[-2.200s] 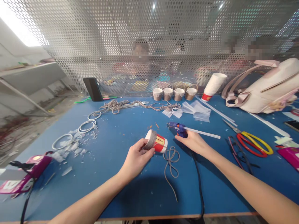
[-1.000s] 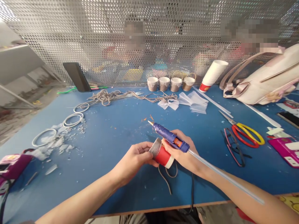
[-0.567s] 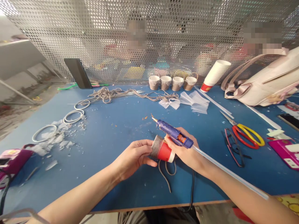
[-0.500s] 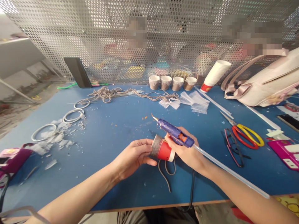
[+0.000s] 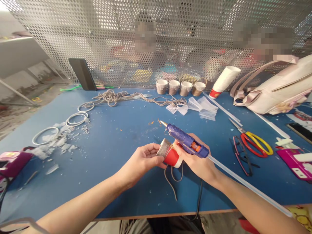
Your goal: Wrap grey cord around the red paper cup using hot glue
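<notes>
Moved: since the earliest frame we have lifted the glue gun (image 5: 186, 142) off the counter (image 5: 122, 130); it now lies across the cup.
Left hand (image 5: 141, 161): closed around the cord-wrapped end of the red paper cup (image 5: 170, 155), held sideways above the counter's near middle.
Right hand (image 5: 198, 161): wrapped around the glue gun, nozzle pointing to 10 o'clock.
Doing it well: we judge the cup should stay steady, fingers clear of the hot tip, glue laid thinly beside the cord.
Count: four small baskets (image 5: 180, 87) at 12 o'clock; one cup stack (image 5: 223, 81); one pair of scissors (image 5: 255, 143) at 3 o'clock; about three white rings (image 5: 62, 125) at 9 o'clock.
</notes>
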Demonstrator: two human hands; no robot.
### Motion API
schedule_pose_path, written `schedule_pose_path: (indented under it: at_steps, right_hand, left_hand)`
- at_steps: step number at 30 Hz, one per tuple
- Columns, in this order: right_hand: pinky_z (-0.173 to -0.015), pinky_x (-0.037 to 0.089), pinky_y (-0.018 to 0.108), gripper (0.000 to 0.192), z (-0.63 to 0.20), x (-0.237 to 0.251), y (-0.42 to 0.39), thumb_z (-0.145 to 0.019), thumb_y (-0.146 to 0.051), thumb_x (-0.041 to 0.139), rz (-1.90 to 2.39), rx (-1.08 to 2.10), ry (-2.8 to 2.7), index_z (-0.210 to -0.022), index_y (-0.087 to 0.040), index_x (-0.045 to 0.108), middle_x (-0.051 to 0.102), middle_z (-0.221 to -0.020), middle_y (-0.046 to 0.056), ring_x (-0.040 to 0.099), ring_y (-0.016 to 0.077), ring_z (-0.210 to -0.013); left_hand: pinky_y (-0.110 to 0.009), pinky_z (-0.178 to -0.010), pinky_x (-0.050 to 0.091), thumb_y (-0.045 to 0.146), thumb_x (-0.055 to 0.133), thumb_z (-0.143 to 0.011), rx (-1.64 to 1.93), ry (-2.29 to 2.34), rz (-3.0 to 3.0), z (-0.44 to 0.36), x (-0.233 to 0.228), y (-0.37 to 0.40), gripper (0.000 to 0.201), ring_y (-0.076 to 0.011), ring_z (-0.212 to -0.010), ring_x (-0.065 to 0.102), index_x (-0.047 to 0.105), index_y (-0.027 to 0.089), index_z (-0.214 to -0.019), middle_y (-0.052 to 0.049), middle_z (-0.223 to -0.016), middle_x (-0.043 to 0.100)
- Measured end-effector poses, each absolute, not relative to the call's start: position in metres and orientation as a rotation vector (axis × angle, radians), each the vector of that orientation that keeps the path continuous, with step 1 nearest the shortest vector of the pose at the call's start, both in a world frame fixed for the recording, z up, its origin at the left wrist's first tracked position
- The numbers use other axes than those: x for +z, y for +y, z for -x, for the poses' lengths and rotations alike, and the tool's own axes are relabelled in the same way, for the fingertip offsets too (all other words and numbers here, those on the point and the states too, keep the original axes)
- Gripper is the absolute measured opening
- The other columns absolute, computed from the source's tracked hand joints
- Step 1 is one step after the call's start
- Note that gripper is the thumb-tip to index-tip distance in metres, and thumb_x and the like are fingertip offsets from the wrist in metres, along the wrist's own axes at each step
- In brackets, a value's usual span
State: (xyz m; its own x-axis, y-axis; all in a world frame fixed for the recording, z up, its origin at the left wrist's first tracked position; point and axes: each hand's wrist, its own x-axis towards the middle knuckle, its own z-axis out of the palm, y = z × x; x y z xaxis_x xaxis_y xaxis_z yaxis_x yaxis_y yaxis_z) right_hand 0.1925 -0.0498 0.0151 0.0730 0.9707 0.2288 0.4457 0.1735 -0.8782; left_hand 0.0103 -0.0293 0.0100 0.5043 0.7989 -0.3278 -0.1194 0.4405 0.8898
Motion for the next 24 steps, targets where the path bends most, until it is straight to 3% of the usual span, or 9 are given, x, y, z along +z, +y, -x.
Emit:
schedule_pose_path:
  at_steps: [7,16,24]
  right_hand:
    - [-0.049,0.050,0.020,0.009,-0.187,0.022,-0.066,-0.078,-0.027,0.062,1.378,0.779,-1.596,-0.078,-0.021,0.056,0.064,-0.063,-0.002,0.058,0.0115,-0.050]
    - [-0.049,0.051,0.021,0.009,-0.185,0.022,-0.070,-0.079,-0.028,0.061,1.318,0.848,-1.596,-0.079,-0.020,0.057,0.066,-0.066,0.000,0.061,0.0135,-0.053]
    - [-0.053,0.053,0.023,0.009,-0.187,0.020,-0.067,-0.080,-0.029,0.060,1.319,0.858,-1.584,-0.082,-0.020,0.059,0.068,-0.070,0.002,0.064,0.0159,-0.060]
  left_hand:
    - [-0.028,-0.069,0.050,0.023,0.074,-0.065,0.806,1.018,-1.072,-0.015,0.008,-0.034,0.017,-0.0146,-0.068,0.063,0.062,0.014,-0.075,-0.001,-0.072,0.069]
    - [-0.032,-0.079,0.050,0.025,0.075,-0.065,0.857,0.971,-1.016,-0.020,0.007,-0.034,0.021,-0.0192,-0.081,0.065,0.065,0.014,-0.080,-0.004,-0.078,0.071]
    - [-0.029,-0.076,0.052,0.020,0.072,-0.067,0.817,0.935,-0.947,-0.020,0.006,-0.032,0.015,-0.0161,-0.077,0.064,0.065,0.013,-0.079,-0.003,-0.079,0.070]
